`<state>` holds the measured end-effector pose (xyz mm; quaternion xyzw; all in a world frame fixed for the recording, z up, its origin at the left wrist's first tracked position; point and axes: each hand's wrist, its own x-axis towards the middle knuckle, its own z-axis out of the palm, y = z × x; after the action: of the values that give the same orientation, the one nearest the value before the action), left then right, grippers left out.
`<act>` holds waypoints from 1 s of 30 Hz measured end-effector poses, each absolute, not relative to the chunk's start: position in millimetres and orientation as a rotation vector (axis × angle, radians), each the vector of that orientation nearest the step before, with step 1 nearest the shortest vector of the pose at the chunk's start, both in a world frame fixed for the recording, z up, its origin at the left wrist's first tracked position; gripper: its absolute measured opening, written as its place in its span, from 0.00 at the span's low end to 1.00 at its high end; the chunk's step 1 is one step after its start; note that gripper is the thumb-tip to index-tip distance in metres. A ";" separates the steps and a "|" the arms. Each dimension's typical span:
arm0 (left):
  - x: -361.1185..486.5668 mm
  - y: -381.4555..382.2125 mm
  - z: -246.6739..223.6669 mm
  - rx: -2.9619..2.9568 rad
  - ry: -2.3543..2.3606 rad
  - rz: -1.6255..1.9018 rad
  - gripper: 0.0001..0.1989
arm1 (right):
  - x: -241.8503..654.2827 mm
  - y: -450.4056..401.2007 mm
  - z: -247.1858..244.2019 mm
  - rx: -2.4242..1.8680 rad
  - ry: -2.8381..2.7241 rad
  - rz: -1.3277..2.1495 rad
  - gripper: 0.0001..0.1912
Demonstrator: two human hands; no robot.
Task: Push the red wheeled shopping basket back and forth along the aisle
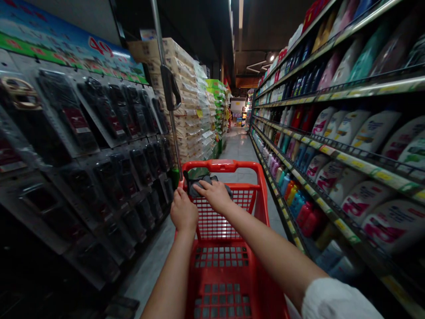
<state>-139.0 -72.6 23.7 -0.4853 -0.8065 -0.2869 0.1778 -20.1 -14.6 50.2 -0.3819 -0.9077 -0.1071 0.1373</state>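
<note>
A red shopping basket cart (pixel 264 195) with grid walls stands right in front of me. My left hand (pixel 183 210) is closed on its left rim, close to the foot of a metal pole (pixel 174 133) with a black grip (pixel 170 88). My right hand (pixel 216 195) reaches across the cart, its fingers over a dark grey and green soft bundle (pixel 197 176) at the upper left corner. What exactly the bundle is, I cannot make out. Part of it is hidden under the fingers. Through the cart's grid, no goods show inside.
On the right run long shelves (pixel 365 161) of shampoo and wash bottles. Packaged belts (pixel 76 115) hang on a rack at the left, under a blue and green banner (pixel 66 35). Stacked tissue packs (pixel 186 106) stand beyond it. A grey tiled aisle (pixel 237 144) leads ahead.
</note>
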 end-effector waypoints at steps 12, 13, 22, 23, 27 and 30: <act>-132.0 -67.9 24.7 -1.363 -2.257 -0.785 0.28 | 69.8 -12.7 43.4 -1.741 -2.248 -0.277 0.24; -132.3 -67.9 25.6 -1.354 -2.265 -0.779 0.28 | 65.8 -11.2 47.2 -1.719 -2.271 -0.278 0.24; -134.6 -71.3 30.2 -1.365 -2.272 -0.757 0.28 | 135.9 12.2 91.2 -1.521 -2.563 -0.388 0.18; -134.4 -71.3 30.2 -1.367 -2.271 -0.759 0.28 | 145.9 9.3 85.4 -1.514 -2.535 -0.373 0.20; -134.2 -70.7 29.8 -1.384 -2.255 -0.770 0.28 | 170.3 -21.0 46.8 -1.430 -2.488 -0.240 0.27; -133.9 -71.3 30.3 -1.386 -2.254 -0.774 0.28 | 177.2 -47.3 27.7 -1.334 -2.580 -0.183 0.25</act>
<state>-133.9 -71.3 30.3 -0.4934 -0.8026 -0.2755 0.1911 177.2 -47.3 27.7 -0.4555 -0.8805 -0.0626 0.1155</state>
